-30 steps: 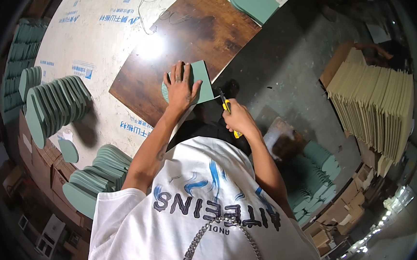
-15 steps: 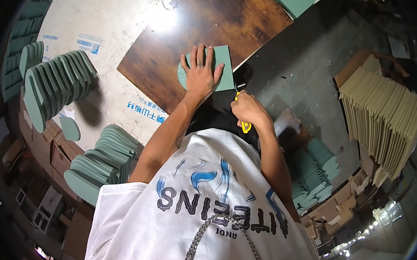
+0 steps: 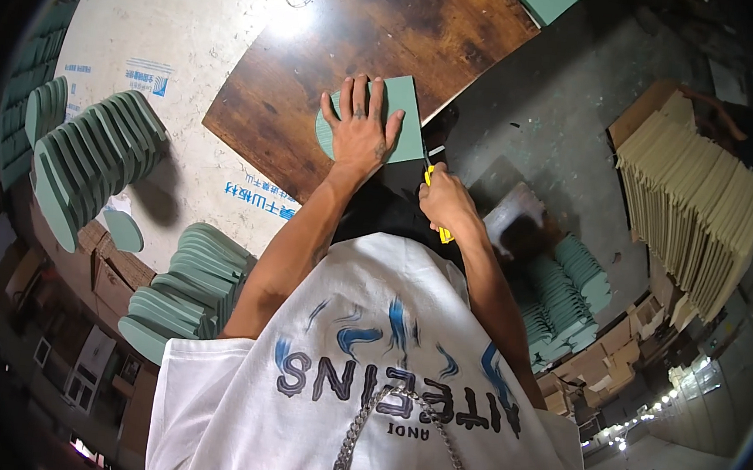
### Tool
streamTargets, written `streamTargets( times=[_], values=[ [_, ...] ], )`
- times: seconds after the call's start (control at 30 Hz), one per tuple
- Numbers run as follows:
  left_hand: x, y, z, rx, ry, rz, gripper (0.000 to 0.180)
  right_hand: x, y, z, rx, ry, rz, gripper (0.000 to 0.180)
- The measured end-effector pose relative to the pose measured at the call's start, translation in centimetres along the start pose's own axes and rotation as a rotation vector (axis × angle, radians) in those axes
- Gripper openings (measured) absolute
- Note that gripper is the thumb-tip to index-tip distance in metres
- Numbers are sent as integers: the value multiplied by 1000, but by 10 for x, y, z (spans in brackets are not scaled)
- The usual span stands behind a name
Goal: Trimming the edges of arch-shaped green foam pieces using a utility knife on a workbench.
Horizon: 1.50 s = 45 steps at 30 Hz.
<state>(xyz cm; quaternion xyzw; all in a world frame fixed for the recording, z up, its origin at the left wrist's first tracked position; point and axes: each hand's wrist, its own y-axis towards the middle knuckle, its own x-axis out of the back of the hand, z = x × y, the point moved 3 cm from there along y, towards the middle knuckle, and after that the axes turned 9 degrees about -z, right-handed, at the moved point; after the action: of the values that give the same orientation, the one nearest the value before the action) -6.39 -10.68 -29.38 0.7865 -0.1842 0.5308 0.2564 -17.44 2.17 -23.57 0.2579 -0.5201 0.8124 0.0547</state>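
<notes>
Green foam piece pinned flat on a dark wooden board while a yellow knife works its right edge

The green foam piece, one rounded end and one square end, lies on the brown wooden board near the board's lower right edge; the left hand presses on it, open with fingers spread, and the right hand is closed around a yellow utility knife just beside the piece's right edge. One board rests on a pale printed table. Three rows of green foam cutouts stand on edge to the left, lower left and far left, too many to count; another heap lies lower right. One stack of tan sheets leans at right on the grey concrete floor, with cardboard boxes below
</notes>
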Motion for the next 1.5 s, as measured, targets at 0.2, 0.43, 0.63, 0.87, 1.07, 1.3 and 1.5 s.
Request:
streamTargets(
  times=[0.2, 0.43, 0.63, 0.87, 1.07, 1.3, 1.5],
  values=[
    [-5, -3, -12, -14, -31, 23, 61, -123, 51, -104, -123, -242, -52, 31],
    [4, 5, -6, -1, 4, -39, 58, -72, 35, -65, 22, 1194, -330, 30],
    [0, 10, -10, 29, -31, -61, 59, -56, 36, -29, 97, 1169, -473, 38],
    [8, 41, 41, 553, -690, 206, 59, 48, 16, 4, 287, 1019, -720, 29],
    [27, 62, 49, 910, -1084, 176, 48, 126, 30, -13, 294, 1325, -852, 23],
    [78, 227, 23, 671, -1053, -117, 39, 213, 118, -14, 391, 1711, -710, 36],
    [163, 386, 5, 453, -836, -534, 44, 236, 183, -1, 318, 1567, -673, 43]
  ],
)
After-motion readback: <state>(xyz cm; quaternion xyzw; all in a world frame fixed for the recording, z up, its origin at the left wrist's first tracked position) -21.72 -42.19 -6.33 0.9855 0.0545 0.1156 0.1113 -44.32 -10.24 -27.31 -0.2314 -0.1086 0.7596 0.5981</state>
